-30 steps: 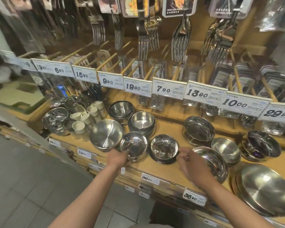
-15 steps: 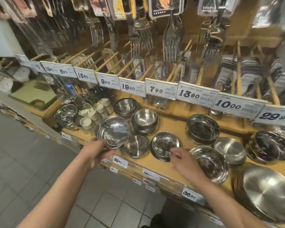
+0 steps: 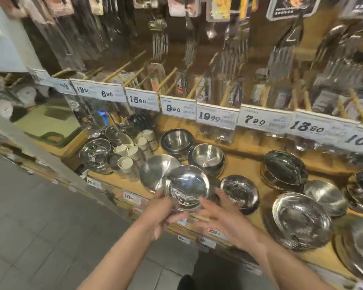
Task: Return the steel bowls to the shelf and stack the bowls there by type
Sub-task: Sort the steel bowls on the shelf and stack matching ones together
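My left hand [image 3: 164, 212] grips the lower left rim of a shiny steel bowl [image 3: 187, 187] and holds it above the front of the wooden shelf [image 3: 247, 164], tilted toward me. My right hand [image 3: 224, 218] hovers just right of that bowl with its fingers spread and nothing in it. A matte steel bowl [image 3: 153, 174] stands on the shelf, partly hidden behind the held one. Another shiny bowl [image 3: 239, 191] stands to the right of my right hand.
Stacked steel bowls [image 3: 208, 158] and a dark bowl [image 3: 177, 141] stand further back. More bowl stacks [image 3: 285, 170] and a wide shiny bowl [image 3: 300, 218] fill the right. White cups [image 3: 125, 164] stand at the left. Price tags [image 3: 216, 118] and hanging forks [image 3: 159, 42] overhang the shelf.
My left hand has lifted the shiny bowl off the shelf and tilted it toward me. My right hand left the middle bowl and moved beside the held one. The view swung left.
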Motion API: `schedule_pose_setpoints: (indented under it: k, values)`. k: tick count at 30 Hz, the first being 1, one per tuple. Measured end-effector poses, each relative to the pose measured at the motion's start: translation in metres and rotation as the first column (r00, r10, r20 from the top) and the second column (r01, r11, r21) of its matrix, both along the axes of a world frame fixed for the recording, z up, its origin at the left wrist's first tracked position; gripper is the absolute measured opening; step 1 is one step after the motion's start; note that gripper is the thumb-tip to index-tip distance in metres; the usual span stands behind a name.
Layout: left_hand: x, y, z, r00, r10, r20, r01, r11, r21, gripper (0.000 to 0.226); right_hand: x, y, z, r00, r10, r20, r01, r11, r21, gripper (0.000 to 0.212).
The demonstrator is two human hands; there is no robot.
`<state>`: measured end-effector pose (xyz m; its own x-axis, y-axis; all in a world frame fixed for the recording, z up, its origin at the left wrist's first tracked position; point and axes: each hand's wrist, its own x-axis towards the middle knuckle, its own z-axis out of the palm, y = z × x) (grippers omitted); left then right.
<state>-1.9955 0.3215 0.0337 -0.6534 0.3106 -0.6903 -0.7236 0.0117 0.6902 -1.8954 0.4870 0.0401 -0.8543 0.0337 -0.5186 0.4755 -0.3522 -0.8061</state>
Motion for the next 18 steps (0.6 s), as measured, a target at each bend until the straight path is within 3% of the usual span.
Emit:
schedule_pose_setpoints:
  k: [3, 5, 7, 9, 12, 14, 16, 18]
  values:
    - [-0.006, 0.008, 0.0, 0.982, -0.189, 0.011, 0.189, 0.981, -0.053, 0.058, -0.008, -0.008, -0.009, 0.991, -0.132, -0.032, 0.134, 0.989, 0.061, 0.054]
    - [-0.02, 0.009, 0.003, 0.901, -0.433, -0.032, 0.423, 0.891, -0.163, 0.034, -0.005, -0.004, -0.013, 0.97, -0.241, 0.022, 0.233, 0.954, 0.189, 0.065]
    - [-0.039, 0.011, 0.009, 0.823, -0.561, -0.086, 0.534, 0.817, -0.218, 0.015, 0.005, 0.007, -0.017, 0.952, -0.297, 0.068, 0.273, 0.931, 0.244, 0.063]
    - [-0.056, 0.018, 0.014, 0.771, -0.619, -0.153, 0.576, 0.779, -0.247, 0.023, 0.014, 0.02, -0.017, 0.958, -0.267, 0.109, 0.238, 0.946, 0.222, 0.062]
    - [-0.061, 0.036, 0.022, 0.595, -0.788, -0.156, 0.738, 0.613, -0.284, 0.029, 0.025, 0.031, -0.01, 0.965, -0.216, 0.147, 0.18, 0.958, 0.225, 0.063]
    - [-0.057, 0.049, 0.019, 0.516, -0.845, -0.141, 0.786, 0.533, -0.313, 0.043, 0.029, 0.035, -0.011, 0.957, -0.257, 0.137, 0.226, 0.952, 0.209, 0.044]
    - [-0.052, 0.058, 0.013, 0.547, -0.827, -0.129, 0.774, 0.559, -0.297, 0.051, 0.034, 0.035, -0.013, 0.934, -0.333, 0.133, 0.302, 0.93, 0.207, 0.036]
    - [-0.042, 0.068, 0.004, 0.646, -0.755, -0.115, 0.733, 0.655, -0.182, 0.047, 0.042, 0.036, -0.017, 0.9, -0.419, 0.123, 0.389, 0.898, 0.206, 0.045]
